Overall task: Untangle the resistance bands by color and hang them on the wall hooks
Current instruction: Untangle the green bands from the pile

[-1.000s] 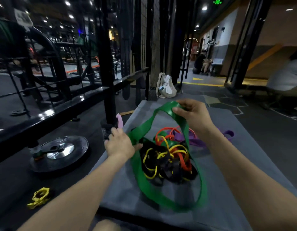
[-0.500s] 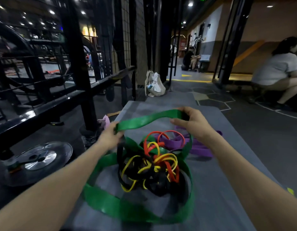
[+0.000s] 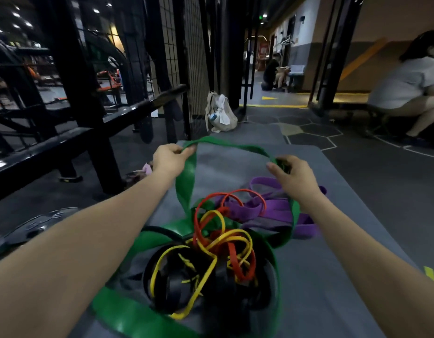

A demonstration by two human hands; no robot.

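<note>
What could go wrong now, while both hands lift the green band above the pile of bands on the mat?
1. The green band runs under the tangle; lifting may drag the yellow band and orange band along, perhaps tightening knots.
2. The left hand and right hand hold it stretched; a slip might snap it back.

This was a gym. A black steel rack (image 3: 72,76) stood at ten o'clock, a weight plate (image 3: 38,224) lay on dark rubber flooring at eight o'clock, a grey exercise mat (image 3: 332,276) lay underfoot, and resistance bands (image 3: 211,252) were heaped on it.
</note>
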